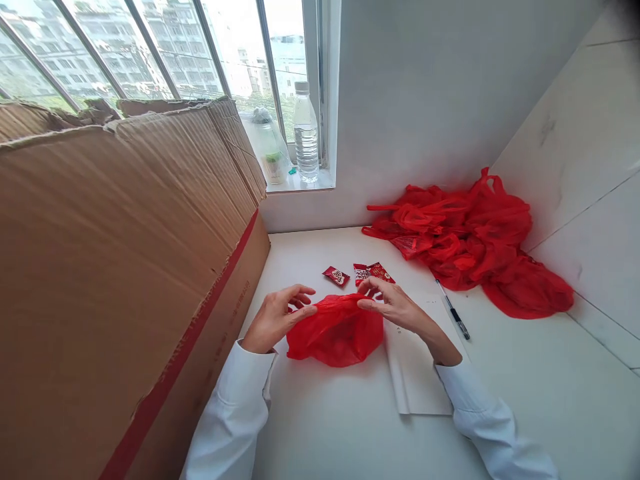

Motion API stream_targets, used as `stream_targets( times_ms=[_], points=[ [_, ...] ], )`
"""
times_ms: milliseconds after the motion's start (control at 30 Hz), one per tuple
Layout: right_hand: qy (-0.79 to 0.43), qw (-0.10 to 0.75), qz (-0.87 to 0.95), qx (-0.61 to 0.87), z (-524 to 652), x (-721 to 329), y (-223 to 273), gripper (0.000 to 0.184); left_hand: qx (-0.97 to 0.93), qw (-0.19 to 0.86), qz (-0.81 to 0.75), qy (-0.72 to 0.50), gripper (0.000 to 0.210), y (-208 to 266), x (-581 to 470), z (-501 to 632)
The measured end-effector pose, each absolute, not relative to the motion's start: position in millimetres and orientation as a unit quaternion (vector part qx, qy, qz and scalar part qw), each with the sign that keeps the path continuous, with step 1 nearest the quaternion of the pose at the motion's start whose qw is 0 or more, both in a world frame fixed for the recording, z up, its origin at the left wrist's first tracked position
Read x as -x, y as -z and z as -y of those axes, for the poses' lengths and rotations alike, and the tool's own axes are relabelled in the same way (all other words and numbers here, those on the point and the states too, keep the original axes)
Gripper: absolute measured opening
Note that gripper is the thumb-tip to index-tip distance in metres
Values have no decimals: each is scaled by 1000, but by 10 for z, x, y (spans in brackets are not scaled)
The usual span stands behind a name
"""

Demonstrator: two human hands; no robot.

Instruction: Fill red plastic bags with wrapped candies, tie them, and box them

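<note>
Hands (pixel 273 319) (pixel 397 309) touch red bag (pixel 333 337) (thin, crumpled).

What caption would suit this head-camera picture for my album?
Left hand and right hand at a red bag, small red packets beyond, a cardboard box alongside.

Barred window (pixel 170 47) beside pale wall (pixel 430 93)

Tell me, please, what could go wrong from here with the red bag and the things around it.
The red bag might slip: the left hand and right hand seem to touch only its far edge. The right hand could nudge the red packets just beyond its fingers. The right wrist passes over the paper and might crease it.
</note>
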State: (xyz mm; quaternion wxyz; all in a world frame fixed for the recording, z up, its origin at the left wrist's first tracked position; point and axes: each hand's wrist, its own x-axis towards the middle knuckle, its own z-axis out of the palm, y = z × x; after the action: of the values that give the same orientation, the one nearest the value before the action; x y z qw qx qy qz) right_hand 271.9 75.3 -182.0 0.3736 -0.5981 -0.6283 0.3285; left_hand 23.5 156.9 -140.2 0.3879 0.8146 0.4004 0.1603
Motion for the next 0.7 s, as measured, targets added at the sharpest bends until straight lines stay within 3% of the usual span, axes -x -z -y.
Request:
stream_targets(
  times_ms=[100,233,300,400,533,600,700],
  points=[
    [-306,393,663,559,-731,-2578,1752,28,-884,279,-332,-175,35,1427,-418,-1432],
    [-298,417,653,558,-759,-2472,1760,12,-921,179,-308,-160,13,1457,-600,-1321],
    [-313,457,606,571,-780,-2533,1794,11,-900,227,-325,-181,11,1438,-551,-1370],
    [-353,502,521,593,-786,-2715,1819,14,-799,381,-369,-283,8,1378,-344,-1521],
    [-422,476,527,564,-731,-2894,1730,17,-677,547,-372,-322,22,1269,-146,-1600],
    [-431,463,542,554,-689,-2887,1648,24,-690,556,-369,-280,30,1216,-180,-1527],
    [-376,451,567,577,-632,-2748,1531,43,-741,453,-412,-276,46,1174,-359,-1344]
  ],
)
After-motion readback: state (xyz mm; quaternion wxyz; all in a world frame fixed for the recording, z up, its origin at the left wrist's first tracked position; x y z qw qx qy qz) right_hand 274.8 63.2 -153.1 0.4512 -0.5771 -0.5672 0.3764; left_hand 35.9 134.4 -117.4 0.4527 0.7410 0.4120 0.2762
